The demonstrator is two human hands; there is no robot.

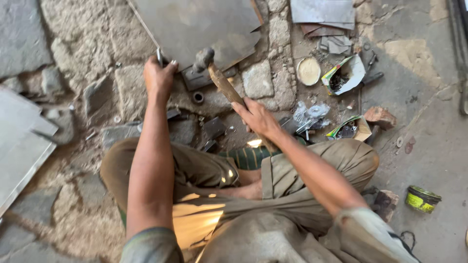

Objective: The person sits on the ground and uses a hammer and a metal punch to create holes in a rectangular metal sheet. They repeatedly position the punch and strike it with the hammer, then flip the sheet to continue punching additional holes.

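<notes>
- The step in hand looks like hammering on sheet metal: a person sits cross-legged on the stone floor [87, 58], with a large grey metal sheet [195, 24] lying flat ahead of the knees.
- The right hand [258, 117] has its grip wrapped closed around the worn wooden handle of a hammer [222, 80], taken about halfway along the shaft. The dark iron head sits just above the near edge of the sheet, over a small dark metal block [204, 78] that lies under that edge.
- The left hand [158, 75] has its grip curled shut at the sheet's near-left edge. A thin bright metal piece, perhaps a chisel or a punch [159, 56], stands up from the fist; what it is exactly cannot be told.
- As a judgement, a blow here calls for the hammer head to land squarely where the work rests on the block, while the left hand keeps the sheet and the tool steady, fingers out of the head's path.
- Around the work: a small metal ring [197, 97] on the floor just below the block, dark metal offcuts [212, 129] near the knees, a round shallow dish [308, 70] to the right, torn paper packets [343, 75] holding small dark pieces, and a small green-and-yellow tin [421, 198] well apart at the right.
- More grey sheets [22, 146] lie at the floor's left edge.
</notes>
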